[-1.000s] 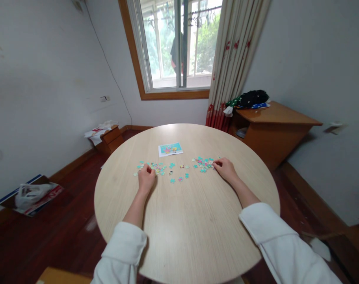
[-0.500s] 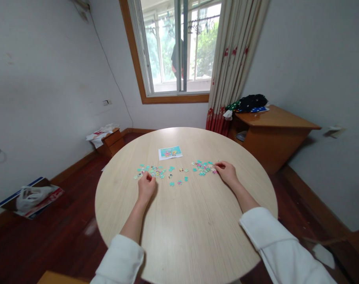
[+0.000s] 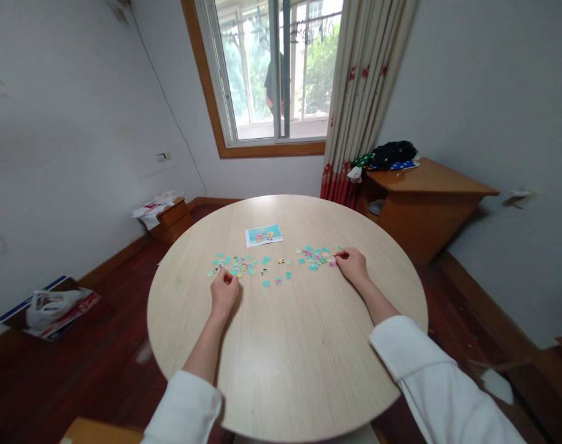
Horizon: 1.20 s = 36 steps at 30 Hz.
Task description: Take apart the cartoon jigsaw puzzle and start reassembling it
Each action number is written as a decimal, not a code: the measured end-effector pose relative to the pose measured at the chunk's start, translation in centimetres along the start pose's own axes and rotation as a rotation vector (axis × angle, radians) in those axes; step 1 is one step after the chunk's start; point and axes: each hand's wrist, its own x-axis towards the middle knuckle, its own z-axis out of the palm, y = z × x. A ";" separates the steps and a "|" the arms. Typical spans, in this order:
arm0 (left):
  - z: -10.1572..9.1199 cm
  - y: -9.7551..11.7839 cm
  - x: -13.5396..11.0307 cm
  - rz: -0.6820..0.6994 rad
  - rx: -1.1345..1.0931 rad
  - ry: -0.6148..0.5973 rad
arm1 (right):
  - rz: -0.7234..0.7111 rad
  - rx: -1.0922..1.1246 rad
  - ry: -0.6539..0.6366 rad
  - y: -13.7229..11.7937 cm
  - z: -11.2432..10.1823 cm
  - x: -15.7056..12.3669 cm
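Note:
Small turquoise and pink puzzle pieces (image 3: 243,266) lie scattered across the middle of a round pale-wood table (image 3: 285,364). My left hand (image 3: 224,290) rests just in front of the left cluster, fingers curled in a loose pinch on something I cannot make out. My right hand (image 3: 351,263) sits at the right end of the right cluster of pieces (image 3: 315,256), fingertips pinched at a piece there. A small printed picture card (image 3: 263,234) lies flat beyond the pieces. Both arms wear white sleeves.
A wooden desk (image 3: 429,197) with dark clothes on it stands at the right by a curtain (image 3: 359,105). A window (image 3: 271,68) is behind the table. A low wooden box (image 3: 169,213) and a plastic bag (image 3: 47,305) lie on the dark floor at left.
My left hand has drawn back a little toward me from the left cluster. My right hand stays at the right cluster. The view shifted slightly.

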 end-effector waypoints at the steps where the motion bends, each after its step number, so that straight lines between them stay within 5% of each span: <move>1: 0.0 0.0 0.0 0.003 -0.005 0.004 | 0.001 -0.008 0.000 0.0 0.0 0.0; 36: -0.6 0.6 0.3 -0.003 -0.094 0.031 | -0.008 -0.108 0.003 0.1 0.4 0.3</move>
